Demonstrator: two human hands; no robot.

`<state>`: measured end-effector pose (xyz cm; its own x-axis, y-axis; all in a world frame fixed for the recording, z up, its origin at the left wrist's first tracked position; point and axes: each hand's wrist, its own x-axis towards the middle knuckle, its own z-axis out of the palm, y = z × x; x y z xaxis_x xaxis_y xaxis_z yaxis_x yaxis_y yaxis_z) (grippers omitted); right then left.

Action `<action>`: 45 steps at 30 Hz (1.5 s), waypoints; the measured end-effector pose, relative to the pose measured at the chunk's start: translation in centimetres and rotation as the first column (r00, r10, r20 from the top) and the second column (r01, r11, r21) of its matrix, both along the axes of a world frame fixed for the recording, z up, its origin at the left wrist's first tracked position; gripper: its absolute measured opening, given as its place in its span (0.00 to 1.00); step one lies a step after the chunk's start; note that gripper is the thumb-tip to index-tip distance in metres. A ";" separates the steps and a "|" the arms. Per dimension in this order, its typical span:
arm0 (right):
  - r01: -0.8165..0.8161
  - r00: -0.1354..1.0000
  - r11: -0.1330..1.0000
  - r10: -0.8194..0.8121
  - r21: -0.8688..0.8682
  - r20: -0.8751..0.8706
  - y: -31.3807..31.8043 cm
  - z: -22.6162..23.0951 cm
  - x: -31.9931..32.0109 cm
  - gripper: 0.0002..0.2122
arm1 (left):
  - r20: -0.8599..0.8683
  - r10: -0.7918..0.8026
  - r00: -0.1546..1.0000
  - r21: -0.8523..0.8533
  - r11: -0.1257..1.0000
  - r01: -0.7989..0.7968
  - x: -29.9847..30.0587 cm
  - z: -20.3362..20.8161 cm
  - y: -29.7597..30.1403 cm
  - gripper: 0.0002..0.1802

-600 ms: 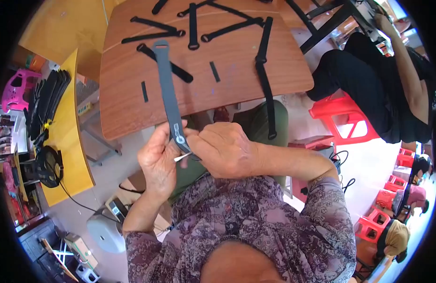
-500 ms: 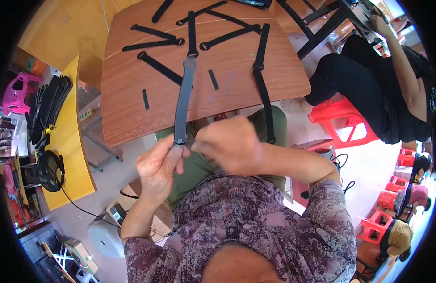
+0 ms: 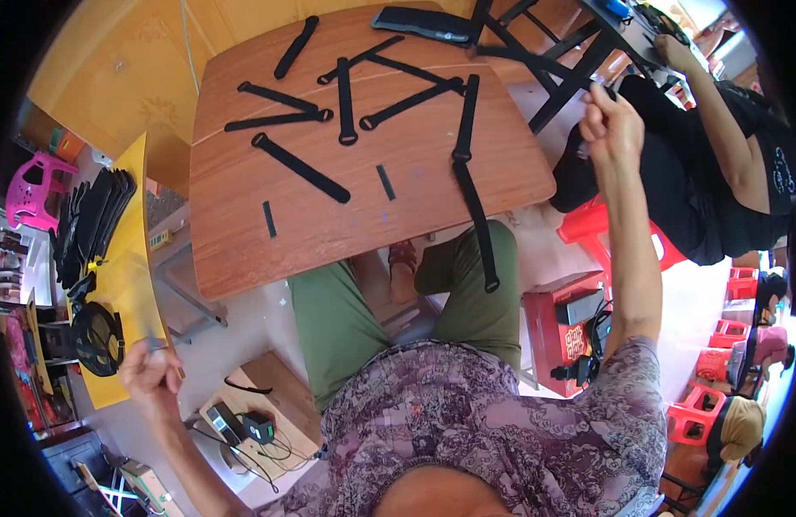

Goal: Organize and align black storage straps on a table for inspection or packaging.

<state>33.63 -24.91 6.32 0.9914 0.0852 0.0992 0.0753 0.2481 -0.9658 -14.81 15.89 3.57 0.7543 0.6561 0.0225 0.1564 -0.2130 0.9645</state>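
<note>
My right hand is raised beyond the table's right edge, its fingers closed on a black strap that stretches leftward past the table's far right corner. Out to the left, beside the yellow table, my left hand is closed; a small greyish bit shows at its fingertips, too blurred to name. Several black straps with ring-like ends, one of them a strap near the middle, lie on the brown table. Another strap runs over the near edge onto my right thigh.
Two short dark strips lie on the brown tabletop. A black flat pouch sits at its far edge. Left, a yellow table bears stacked black pieces and a fan. A seated person is close by on the right.
My hands were together over my lap at the end of a grey-looking strap. They have spread wide apart, the left down and left, the right up and right with the strap.
</note>
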 end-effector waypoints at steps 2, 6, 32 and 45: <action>0.040 0.996 0.996 -0.033 -0.077 0.087 -0.3 1.3 -0.7 0.07 | 0.112 0.175 0.978 -0.203 0.968 -0.150 -0.1 -0.2 0.6 0.13; 0.052 0.963 0.974 0.009 -0.222 0.268 2.5 1.5 -2.4 0.07 | 0.275 0.150 0.950 -0.400 0.916 -0.029 4.8 -0.4 -2.0 0.18; -0.014 0.974 0.970 0.069 -0.244 0.218 3.5 -2.3 -3.2 0.06 | 0.163 -0.156 0.974 -0.507 0.834 0.218 19.1 -3.8 7.0 0.07; -0.082 0.975 0.955 0.136 -0.286 0.175 4.8 -3.6 -2.9 0.06 | 0.075 0.040 0.996 -0.218 0.976 -0.023 18.7 -1.4 7.3 0.13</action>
